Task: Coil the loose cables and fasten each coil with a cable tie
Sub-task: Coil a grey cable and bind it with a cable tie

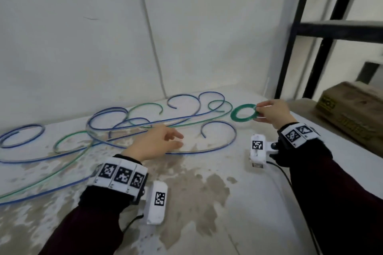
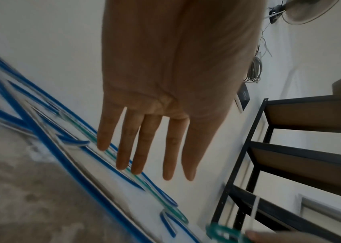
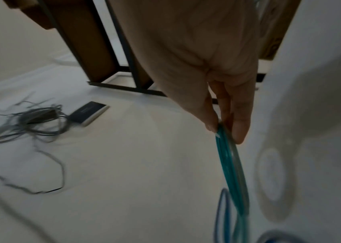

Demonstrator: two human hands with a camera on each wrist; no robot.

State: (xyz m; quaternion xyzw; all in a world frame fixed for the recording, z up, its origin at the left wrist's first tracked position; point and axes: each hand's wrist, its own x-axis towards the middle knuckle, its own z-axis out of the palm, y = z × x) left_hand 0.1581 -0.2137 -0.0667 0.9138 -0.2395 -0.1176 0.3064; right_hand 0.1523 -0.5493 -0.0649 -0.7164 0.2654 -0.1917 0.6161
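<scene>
My right hand (image 1: 269, 111) pinches the rim of a tight green cable coil (image 1: 244, 112) and holds it above the white table's far right; in the right wrist view the thumb and fingertips (image 3: 239, 129) clamp the green coil (image 3: 231, 172). A thin white tie strip (image 2: 253, 212) rises from the coil (image 2: 220, 233) in the left wrist view. My left hand (image 1: 163, 141) hovers flat, fingers (image 2: 142, 148) straight, empty, over loose blue cables (image 1: 145, 124) and a green cable (image 1: 68, 163) sprawled across the table.
A stained white tabletop (image 1: 196, 192) meets a white wall. A black metal shelving frame (image 1: 296, 51) stands at the right, with a cardboard box (image 1: 352, 109) beside it. A bundle of grey wires (image 3: 34, 121) and a small dark device (image 3: 89, 113) show in the right wrist view.
</scene>
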